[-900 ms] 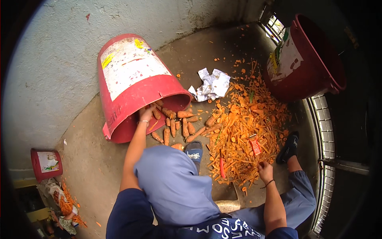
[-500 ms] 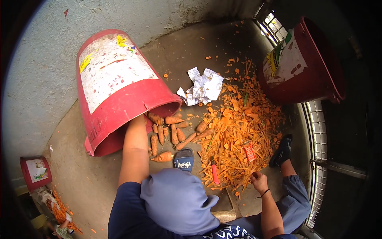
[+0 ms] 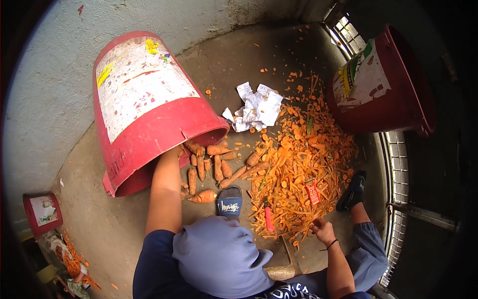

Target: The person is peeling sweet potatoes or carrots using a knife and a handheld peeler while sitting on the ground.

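Observation:
My left forearm (image 3: 167, 192) reaches into the mouth of a large red bucket (image 3: 149, 119) tipped on its side. Inside the bucket my left hand is hidden, so what it touches cannot be seen. Unpeeled carrots (image 3: 218, 168) lie on the floor beside the bucket's mouth. At the near edge of a pile of carrot peelings and slices (image 3: 289, 149), my right hand (image 3: 323, 231) hangs with loosely bent fingers, nothing visible in them. A red-handled knife (image 3: 269, 218) and a red peeler or grater (image 3: 312, 193) rest on the peelings, apart from that hand.
Crumpled white paper (image 3: 256, 107) lies behind the carrots. Another red bucket (image 3: 378, 84) stands at the far right, beside a metal grille (image 3: 398, 174). A smaller red bucket (image 3: 44, 214) and more orange shreds (image 3: 72, 261) are far left. My left knee (image 3: 216, 254) blocks part of the floor.
The view has shifted slightly. My left forearm has moved a little to the left, still inside the bucket's mouth. My right hand stays in nearly the same place.

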A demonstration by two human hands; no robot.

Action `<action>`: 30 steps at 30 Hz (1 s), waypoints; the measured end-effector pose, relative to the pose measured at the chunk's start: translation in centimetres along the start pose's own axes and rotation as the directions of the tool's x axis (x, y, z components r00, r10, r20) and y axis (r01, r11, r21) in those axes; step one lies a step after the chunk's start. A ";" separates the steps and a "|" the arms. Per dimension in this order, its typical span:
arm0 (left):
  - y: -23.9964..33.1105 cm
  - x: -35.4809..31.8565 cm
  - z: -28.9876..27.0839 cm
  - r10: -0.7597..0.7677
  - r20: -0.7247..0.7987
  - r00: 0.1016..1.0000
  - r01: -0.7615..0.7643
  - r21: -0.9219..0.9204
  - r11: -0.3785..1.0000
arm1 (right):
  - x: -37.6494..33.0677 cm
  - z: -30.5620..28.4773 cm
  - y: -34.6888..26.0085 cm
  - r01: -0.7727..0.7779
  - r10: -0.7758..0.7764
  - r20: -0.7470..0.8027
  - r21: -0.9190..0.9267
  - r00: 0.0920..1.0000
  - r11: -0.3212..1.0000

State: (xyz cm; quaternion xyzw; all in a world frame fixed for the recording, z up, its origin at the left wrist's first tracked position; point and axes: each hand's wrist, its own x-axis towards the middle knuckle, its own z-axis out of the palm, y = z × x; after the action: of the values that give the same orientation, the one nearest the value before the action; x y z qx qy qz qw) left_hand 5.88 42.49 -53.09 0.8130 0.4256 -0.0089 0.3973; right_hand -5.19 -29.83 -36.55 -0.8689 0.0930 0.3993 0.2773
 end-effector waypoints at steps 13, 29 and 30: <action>4.7 -4.0 3.1 0.214 -0.013 0.977 -0.209 -0.275 0.938 | 0.3 0.9 -1.2 0.006 -0.005 0.086 -0.013 0.996 1.000; 4.6 -8.6 -4.9 0.430 0.123 0.895 -0.389 -0.259 0.884 | 0.8 2.6 -3.1 0.085 -0.077 0.153 -0.049 0.985 0.995; 4.3 -6.6 -3.6 0.334 0.179 0.925 -0.282 -0.265 0.922 | 0.5 1.9 -2.7 0.025 -0.015 0.150 -0.064 0.989 0.998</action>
State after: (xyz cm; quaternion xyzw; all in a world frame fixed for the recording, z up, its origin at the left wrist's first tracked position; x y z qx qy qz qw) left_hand 3.54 38.97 -45.54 0.8112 0.2429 0.0142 0.5317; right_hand -5.05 -26.48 -36.83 -0.8461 0.0498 0.4634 0.2588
